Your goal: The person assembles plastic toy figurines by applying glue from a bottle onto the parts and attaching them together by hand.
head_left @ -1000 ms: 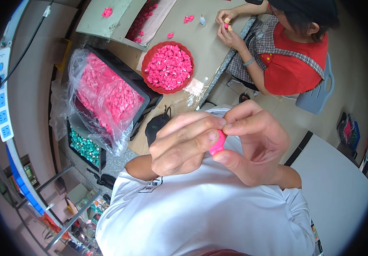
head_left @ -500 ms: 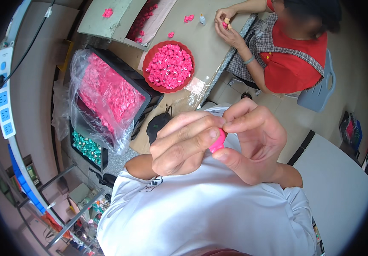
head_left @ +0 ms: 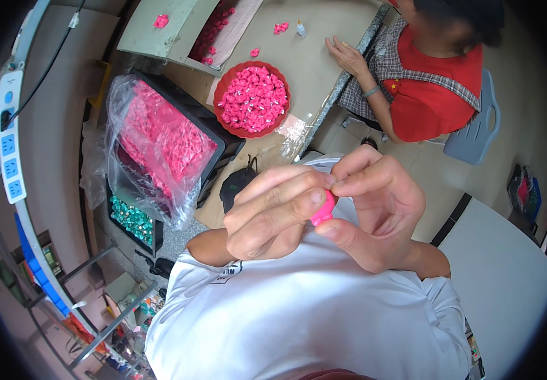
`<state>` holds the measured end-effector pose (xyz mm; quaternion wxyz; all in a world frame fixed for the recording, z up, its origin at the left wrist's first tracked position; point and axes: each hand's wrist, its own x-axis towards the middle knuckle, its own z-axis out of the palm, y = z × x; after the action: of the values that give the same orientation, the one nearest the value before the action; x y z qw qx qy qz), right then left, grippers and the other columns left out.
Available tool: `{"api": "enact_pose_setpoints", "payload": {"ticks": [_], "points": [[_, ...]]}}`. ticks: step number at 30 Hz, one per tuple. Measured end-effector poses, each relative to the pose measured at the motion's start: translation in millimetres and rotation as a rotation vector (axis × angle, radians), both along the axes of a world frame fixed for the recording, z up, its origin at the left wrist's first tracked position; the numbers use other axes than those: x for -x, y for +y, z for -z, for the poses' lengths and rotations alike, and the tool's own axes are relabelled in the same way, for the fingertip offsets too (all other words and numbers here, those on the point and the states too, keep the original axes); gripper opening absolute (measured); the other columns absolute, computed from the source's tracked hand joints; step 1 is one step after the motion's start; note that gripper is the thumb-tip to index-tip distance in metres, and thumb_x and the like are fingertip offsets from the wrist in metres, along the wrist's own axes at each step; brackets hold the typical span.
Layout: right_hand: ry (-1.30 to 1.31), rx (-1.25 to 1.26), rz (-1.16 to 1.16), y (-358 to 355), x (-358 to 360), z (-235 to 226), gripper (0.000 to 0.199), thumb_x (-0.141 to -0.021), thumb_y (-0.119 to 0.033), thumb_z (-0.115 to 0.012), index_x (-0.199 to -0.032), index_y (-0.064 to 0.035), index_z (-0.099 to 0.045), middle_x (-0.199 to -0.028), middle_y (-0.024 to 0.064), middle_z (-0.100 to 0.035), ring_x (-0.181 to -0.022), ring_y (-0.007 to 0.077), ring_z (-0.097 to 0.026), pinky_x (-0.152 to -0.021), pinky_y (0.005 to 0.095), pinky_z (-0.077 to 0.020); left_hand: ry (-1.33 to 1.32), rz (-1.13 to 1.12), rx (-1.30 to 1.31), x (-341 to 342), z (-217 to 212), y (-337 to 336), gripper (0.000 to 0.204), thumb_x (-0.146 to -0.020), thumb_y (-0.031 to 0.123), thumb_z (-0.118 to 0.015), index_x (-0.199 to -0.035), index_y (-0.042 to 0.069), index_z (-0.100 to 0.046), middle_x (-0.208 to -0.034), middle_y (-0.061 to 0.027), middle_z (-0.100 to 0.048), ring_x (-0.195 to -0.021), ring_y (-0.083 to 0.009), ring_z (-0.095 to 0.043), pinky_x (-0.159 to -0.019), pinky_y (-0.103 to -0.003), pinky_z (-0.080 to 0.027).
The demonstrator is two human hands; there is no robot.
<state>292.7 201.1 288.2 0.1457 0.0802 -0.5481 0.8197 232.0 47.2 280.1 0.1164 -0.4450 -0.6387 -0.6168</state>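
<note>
Left hand point(head_left: 273, 212) and right hand point(head_left: 378, 212) together pinch a small pink piece point(head_left: 323, 209); fingers hide most of it, shape indistinct.

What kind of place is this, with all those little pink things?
Probably a small workshop where people put parts together by hand. A red bowl and a bagged black crate brim with pink pieces, both hands pinch one pink piece, and a co-worker sits nearby.

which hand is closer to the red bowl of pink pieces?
Left. The left hand sits just below the red bowl in the picture; the right hand, pinching the small pink piece with it, lies farther right.
</note>
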Motion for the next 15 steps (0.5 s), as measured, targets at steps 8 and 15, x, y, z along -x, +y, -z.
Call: {"api": "enact_pose_setpoints", "payload": {"ticks": [8, 15], "points": [[-0.032, 0.03, -0.017, 2.2, -7.6, 1.1, 0.029, -0.075, 0.007, -0.076, -0.099, 0.0045, -0.06, -0.098, 0.0125, -0.058, -0.085, 0.0134, -0.059, -0.077, 0.025, -0.0481, 0.042, 0.019, -0.007, -4.0, 5.0, 2.7, 0.04, -0.069, -0.023, -0.064, -0.107, -0.011, -0.059, -0.092, -0.0265, -0.068, -0.08, -0.0349, -0.068, -0.067, -0.039, -0.057], [-0.127, 0.08, -0.033, 10.0, -13.7, 2.2, 0.036, -0.079, -0.007, -0.08, -0.108, 0.0033, -0.061, -0.096, 0.0096, -0.058, -0.078, 0.0123, -0.057, -0.073, 0.0243, -0.0479, -0.612, -0.017, -0.136, -29.1, 2.1, 3.0, 0.033, -0.079, -0.011, -0.073, -0.111, -0.01, -0.064, -0.101, -0.0204, -0.069, -0.089, -0.0247, -0.069, -0.083, -0.034, -0.054]]}}
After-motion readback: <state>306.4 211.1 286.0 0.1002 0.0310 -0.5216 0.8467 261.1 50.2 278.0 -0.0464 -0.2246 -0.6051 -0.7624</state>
